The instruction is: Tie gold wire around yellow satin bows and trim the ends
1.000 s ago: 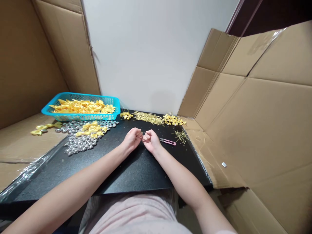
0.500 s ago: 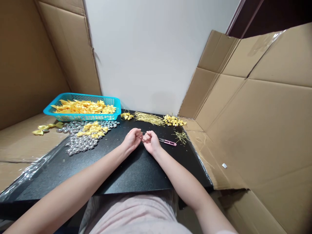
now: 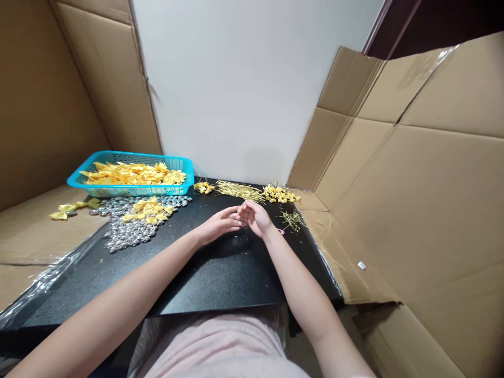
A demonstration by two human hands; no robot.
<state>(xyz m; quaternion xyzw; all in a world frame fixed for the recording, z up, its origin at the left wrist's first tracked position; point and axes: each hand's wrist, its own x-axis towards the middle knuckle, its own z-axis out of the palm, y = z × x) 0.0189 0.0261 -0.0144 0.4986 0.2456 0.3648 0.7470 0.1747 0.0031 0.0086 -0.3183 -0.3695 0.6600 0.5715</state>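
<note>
My left hand (image 3: pixel 221 226) reaches over the middle of the black table with its fingers stretched out and apart. Its fingertips meet the curled fingers of my right hand (image 3: pixel 255 218). Whatever the right fingers pinch is small and mostly hidden; a thin strand seems to show just below them. Behind my right wrist, only the pink handle end of a pair of thread snips (image 3: pixel 281 231) is visible. Beyond both hands lies a bundle of gold ties (image 3: pixel 238 190). Finished-looking yellow bows with ties (image 3: pixel 280 193) are heaped to its right.
A blue basket (image 3: pixel 71 181) of yellow ribbon bows stands back left. Silver beads (image 3: pixel 129 234) spread in front of it, with loose yellow bows (image 3: pixel 151 210) on top. Gold tie scraps (image 3: pixel 292 220) lie at right. Cardboard panels (image 3: pixel 413 199) and a white wall (image 3: pixel 244 89) enclose the table.
Both hands were closed in fists side by side. The left fingers have straightened, and the right hand has moved slightly right, turned, and now covers most of the snips.
</note>
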